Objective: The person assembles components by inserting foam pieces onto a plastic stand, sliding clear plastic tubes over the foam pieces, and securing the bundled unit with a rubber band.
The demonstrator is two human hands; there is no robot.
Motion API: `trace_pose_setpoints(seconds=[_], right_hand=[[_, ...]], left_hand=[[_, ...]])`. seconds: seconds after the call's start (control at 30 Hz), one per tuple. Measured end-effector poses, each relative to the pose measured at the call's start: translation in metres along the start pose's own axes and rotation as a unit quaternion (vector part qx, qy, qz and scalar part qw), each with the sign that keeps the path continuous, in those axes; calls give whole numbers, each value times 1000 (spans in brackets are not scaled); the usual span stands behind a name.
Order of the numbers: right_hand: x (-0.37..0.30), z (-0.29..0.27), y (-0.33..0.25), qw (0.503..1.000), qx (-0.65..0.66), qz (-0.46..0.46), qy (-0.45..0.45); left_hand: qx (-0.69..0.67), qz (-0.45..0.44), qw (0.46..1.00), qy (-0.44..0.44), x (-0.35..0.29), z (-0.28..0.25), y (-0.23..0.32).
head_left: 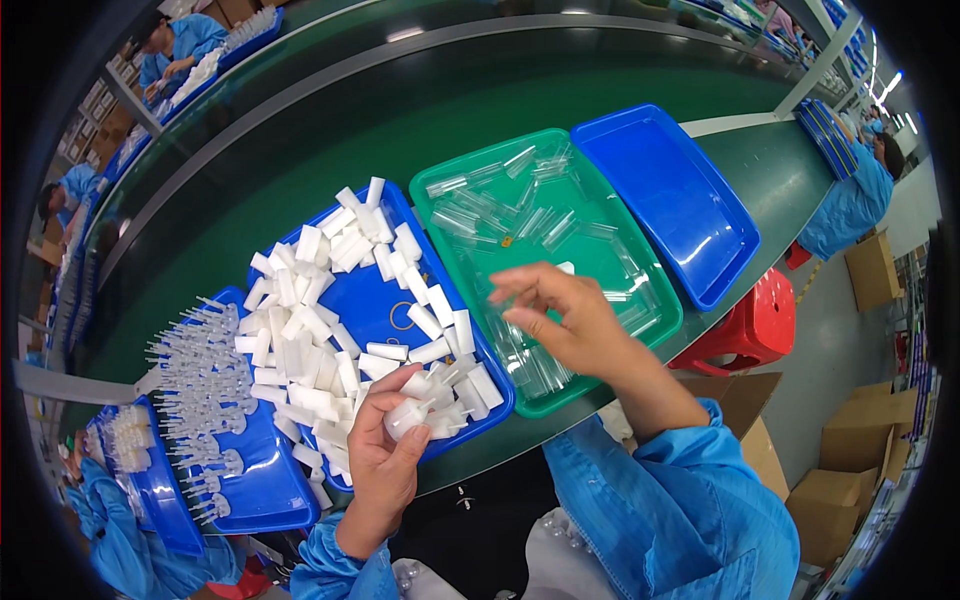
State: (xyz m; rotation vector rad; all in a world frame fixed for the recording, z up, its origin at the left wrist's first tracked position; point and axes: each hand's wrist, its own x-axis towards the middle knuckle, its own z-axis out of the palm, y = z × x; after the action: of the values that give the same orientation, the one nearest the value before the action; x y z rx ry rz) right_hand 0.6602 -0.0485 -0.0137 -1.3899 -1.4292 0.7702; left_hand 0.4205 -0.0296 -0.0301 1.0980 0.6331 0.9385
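Note:
My left hand (385, 460) is closed around a translucent white plastic piece with a rounded end (405, 418), at the near edge of a blue tray (375, 305). Short white cylinders (300, 345) are heaped in that tray, some right against my fingers. Over the green tray (560, 399) hovers my right hand (560, 310), its fingers loosely bent and thumb apart; I see nothing between them. Clear plastic tubes (480, 212) lie scattered in the green tray, and part of them is hidden under my right hand.
Farther left, a blue tray (265, 500) carries many translucent stemmed parts (205, 390). A shallow blue tray (670, 200) lies right of the green one. Beyond the bench edge are a red stool (745, 325) and cardboard boxes (835, 510). Other people in blue work at both sides.

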Motion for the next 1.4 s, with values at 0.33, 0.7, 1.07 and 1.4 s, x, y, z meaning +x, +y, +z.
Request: trace_pose_setpoints(seconds=[0.33,0.7,1.07,1.4], right_hand=[[-4,26,3,963,263,35,-45],[-8,50,-9,918,392,63,0],[-15,68,-16,945,319,69,-12],[-14,65,-7,922,379,47,61]], left_hand=[[187,70,980,9,1,-7,0],[261,85,962,-16,1,-4,2],[354,150,923,-6,1,-2,1],[349,146,926,7,0,-2,2]])
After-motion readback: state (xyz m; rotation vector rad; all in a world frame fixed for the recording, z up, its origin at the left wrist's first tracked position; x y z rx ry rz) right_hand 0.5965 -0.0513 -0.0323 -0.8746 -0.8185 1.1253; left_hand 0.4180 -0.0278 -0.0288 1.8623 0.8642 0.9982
